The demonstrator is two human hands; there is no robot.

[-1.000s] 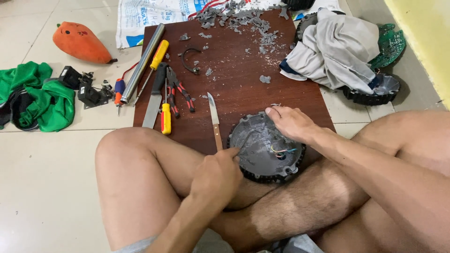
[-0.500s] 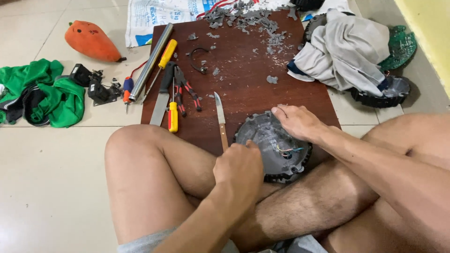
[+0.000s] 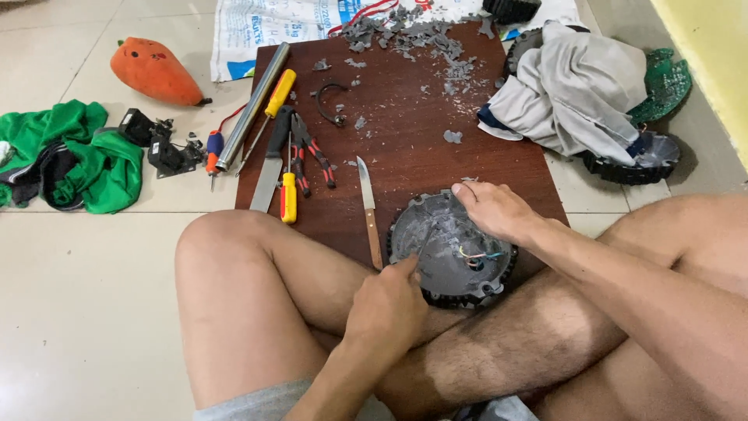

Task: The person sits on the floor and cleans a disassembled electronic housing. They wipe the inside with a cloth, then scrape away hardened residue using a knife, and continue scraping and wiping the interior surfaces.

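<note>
A round grey disc (image 3: 444, 242) with a toothed black rim and short coloured wires rests on my crossed legs, at the near edge of a dark wooden board (image 3: 405, 132). My right hand (image 3: 495, 210) grips the disc's far rim. My left hand (image 3: 386, 308) is curled, one fingertip touching the disc's near left edge. Whether it holds anything is hidden. A knife (image 3: 368, 206) with a wooden handle lies on the board, its handle end right beside my left hand.
On the board's left lie a yellow-handled screwdriver (image 3: 288, 195), red pliers (image 3: 312, 148), a metal tube (image 3: 253, 105) and grey debris (image 3: 421, 39). A grey cloth (image 3: 569, 86) covers black parts on the right. A green cloth (image 3: 78, 152) and an orange plush toy (image 3: 148, 72) lie on the tiles.
My left hand has dropped back toward my body, showing more of the knife's handle. The knife and my right hand have stayed put.
</note>
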